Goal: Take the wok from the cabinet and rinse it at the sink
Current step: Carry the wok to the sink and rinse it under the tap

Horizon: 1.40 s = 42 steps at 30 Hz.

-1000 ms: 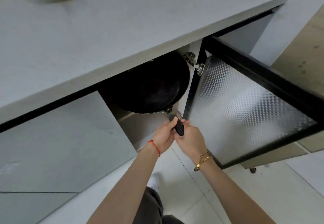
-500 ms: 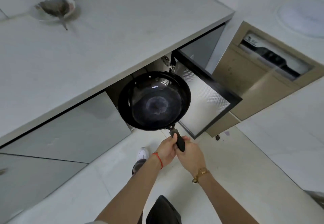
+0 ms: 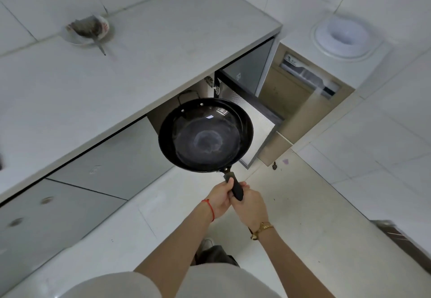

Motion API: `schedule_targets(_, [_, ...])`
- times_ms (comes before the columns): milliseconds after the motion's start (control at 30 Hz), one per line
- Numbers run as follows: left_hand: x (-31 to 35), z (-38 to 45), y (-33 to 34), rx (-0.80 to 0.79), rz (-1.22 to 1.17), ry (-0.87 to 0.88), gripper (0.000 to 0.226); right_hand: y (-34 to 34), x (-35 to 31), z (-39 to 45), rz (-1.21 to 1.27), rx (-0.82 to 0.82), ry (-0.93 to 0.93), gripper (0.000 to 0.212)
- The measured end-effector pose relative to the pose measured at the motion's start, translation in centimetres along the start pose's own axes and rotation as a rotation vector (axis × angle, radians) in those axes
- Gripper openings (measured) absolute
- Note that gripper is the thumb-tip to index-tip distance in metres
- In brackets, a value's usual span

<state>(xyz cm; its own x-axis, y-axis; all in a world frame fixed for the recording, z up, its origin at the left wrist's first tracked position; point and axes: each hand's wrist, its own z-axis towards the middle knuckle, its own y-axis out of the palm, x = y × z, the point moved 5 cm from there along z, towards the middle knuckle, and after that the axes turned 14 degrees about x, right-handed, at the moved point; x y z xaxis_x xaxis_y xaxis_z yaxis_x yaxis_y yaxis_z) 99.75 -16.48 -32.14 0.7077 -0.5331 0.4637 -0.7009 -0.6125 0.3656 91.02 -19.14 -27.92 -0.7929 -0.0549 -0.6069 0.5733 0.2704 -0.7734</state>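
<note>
A black round wok [image 3: 205,135] hangs level in the air in front of the open cabinet [image 3: 177,109], its bowl facing up and empty. Both hands grip its black handle [image 3: 235,187]. My left hand [image 3: 220,198], with a red string at the wrist, holds the handle from the left. My right hand [image 3: 250,205], with a gold bracelet, wraps it from the right. The cabinet door [image 3: 253,120] swings out to the right behind the wok. No sink is in view.
The grey countertop [image 3: 116,71] runs above the cabinets, with a small dish [image 3: 87,29] and a utensil at its back. A beige unit [image 3: 300,102] stands right of the open door. A white round fixture [image 3: 345,36] sits at upper right. Pale floor tiles lie below.
The wok has come out of the cabinet and risen clear of it, held by both hands. My view has pulled back and higher, showing more countertop and floor.
</note>
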Motion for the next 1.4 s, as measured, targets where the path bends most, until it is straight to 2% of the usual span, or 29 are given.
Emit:
schedule_targets(233, [-1.1, -4.1, -0.4, -0.015, 0.025, -0.011, 0.040, -1.6, -0.7, -4.2, 0.050, 0.008, 0.049, 0.017])
schedule_targets(367, [-1.9, -6.0, -0.5, -0.040, 0.034, -0.002, 0.039, -2.3, -0.9, -6.2, 0.044, 0.043, 0.044, 0.022])
schedule_targets(800, [-1.2, -11.8, -4.3, -0.064, 0.045, 0.152, 0.045, -2.1, -5.0, -11.6, 0.101, 0.091, -0.033, 0.024])
schedule_targets(1033, [0.6, -15.1, -7.6, -0.020, -0.086, 0.272, 0.029, -0.9, -8.6, -13.0, 0.128, 0.049, -0.147, 0.021])
schedule_targets(1400, [2.2, -19.7, -14.2, 0.104, -0.202, 0.465, 0.026, 2.3, -14.2, -15.3, 0.176, -0.135, -0.355, 0.028])
